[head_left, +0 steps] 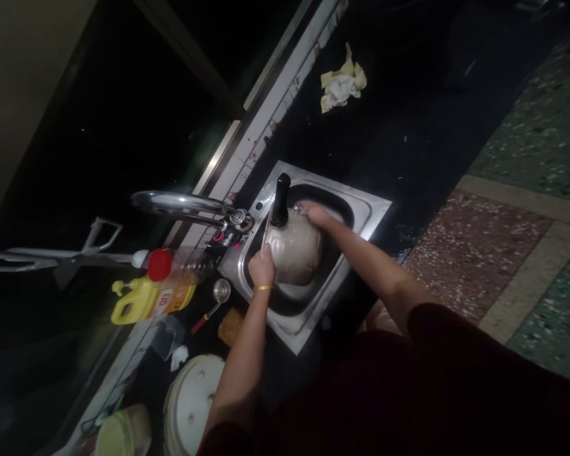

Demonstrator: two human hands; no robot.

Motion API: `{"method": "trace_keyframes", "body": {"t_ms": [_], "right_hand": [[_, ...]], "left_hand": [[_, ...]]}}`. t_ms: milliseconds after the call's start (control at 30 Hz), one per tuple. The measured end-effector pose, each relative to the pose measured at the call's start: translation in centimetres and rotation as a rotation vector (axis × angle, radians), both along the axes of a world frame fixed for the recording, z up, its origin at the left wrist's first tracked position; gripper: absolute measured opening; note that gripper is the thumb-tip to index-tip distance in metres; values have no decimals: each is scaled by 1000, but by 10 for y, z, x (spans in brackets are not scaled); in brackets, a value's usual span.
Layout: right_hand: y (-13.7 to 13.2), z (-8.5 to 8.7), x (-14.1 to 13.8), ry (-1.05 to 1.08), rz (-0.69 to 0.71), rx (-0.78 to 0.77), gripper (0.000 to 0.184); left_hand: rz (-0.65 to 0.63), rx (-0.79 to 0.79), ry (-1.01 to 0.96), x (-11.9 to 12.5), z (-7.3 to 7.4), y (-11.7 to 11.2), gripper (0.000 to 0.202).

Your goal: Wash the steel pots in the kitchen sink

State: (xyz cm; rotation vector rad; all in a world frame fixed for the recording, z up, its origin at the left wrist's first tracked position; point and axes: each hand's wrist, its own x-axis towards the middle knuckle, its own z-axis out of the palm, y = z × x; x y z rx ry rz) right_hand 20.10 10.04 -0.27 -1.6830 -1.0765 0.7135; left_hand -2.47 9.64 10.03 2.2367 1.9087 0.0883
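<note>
A metal pot [295,250] with a black handle [280,199] is in or just over the steel sink [297,332], and I cannot tell whether it touches the bottom. My left hand [262,267] is closed on the pot's near-left edge, thumb up along its side; a yellow band circles that wrist. On the far right edge of the pot, my right hand [316,214] is closed too, with its fingertips partly hidden. The handle points away from me, towards the upper left. The pot's inside is blurred and dim.
A curved chrome faucet [180,204] rises behind the sink. Left of it are a yellow jug [147,299], a red-capped bottle [160,265], a strainer [221,291] and a white-lidded container [194,402]. Crumpled cloths [342,85] lie on the dark counter [384,126].
</note>
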Motion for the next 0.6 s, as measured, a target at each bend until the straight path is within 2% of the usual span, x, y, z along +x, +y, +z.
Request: {"method": "trace_keyframes", "body": {"t_ms": [33, 100, 167, 233, 300, 367, 433, 500, 533, 600], "right_hand": [[1, -2, 6, 19, 6, -6, 42], [-23, -1, -7, 27, 17, 13, 42], [-69, 5, -45, -27, -20, 73, 42], [-111, 12, -85, -101, -124, 92, 45], [-126, 15, -103, -119, -182, 46, 54], [-107, 10, -86, -9, -214, -29, 55], [-68, 0, -49, 202, -214, -121, 47], [-39, -9, -20, 334, -157, -190, 45], [-35, -11, -16, 341, -147, -182, 45], [-53, -8, -35, 221, -154, -78, 42]], "left_hand": [[1, -1, 6, 0, 1, 1, 61], [-2, -11, 8, 0, 2, 1, 61], [-10, -18, 6, 1, 3, -1, 60], [-21, -20, 7, 2, 4, -4, 58], [-13, -28, 11, 3, 5, -6, 58], [22, -32, 10, 4, 6, -7, 61], [47, -23, 10, 5, 7, -6, 63], [47, -12, 9, 6, 9, -4, 63], [45, -12, 9, 6, 10, -3, 64], [50, -20, 6, 6, 11, -3, 65]]}}
